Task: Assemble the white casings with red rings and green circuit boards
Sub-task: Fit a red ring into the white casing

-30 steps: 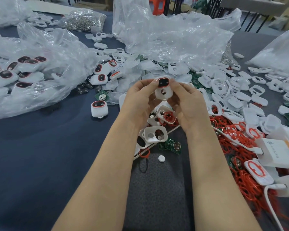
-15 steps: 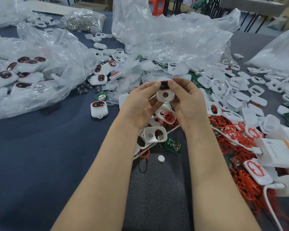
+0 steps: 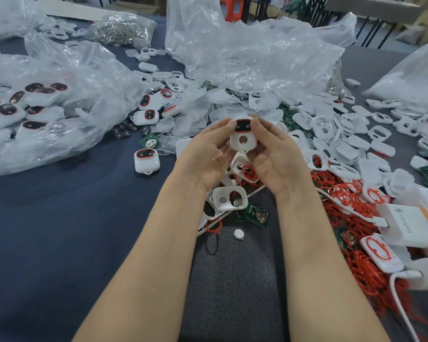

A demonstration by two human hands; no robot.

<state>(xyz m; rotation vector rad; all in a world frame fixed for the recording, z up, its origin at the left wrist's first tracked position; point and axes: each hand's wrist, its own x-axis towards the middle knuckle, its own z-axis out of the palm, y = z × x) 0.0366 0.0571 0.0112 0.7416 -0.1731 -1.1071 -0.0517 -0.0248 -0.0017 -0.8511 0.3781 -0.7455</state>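
Both hands hold one white casing point(image 3: 243, 139) upright above the table's middle; it has a red-rimmed dark window on top and a round hole below. My left hand point(image 3: 208, 154) grips its left side, and my right hand point(image 3: 274, 154) grips its right side, fingertips meeting at the window. Below the hands lie an empty white casing point(image 3: 229, 198), another casing with a red ring point(image 3: 247, 171) in it, a green circuit board point(image 3: 256, 214) and a small white button point(image 3: 238, 234). A finished casing point(image 3: 146, 160) sits to the left.
Loose red rings point(image 3: 356, 218) are heaped at right among white casing halves point(image 3: 343, 144). Crumpled plastic bags point(image 3: 245, 53) fill the back; a bag point(image 3: 35, 107) of finished casings lies at left. A white charger block point(image 3: 410, 225) with its cable sits at the right edge. Dark cloth point(image 3: 47, 230) covers the table.
The held casing has come down slightly toward me between both hands. The fingertips have shifted closer around its upper window.
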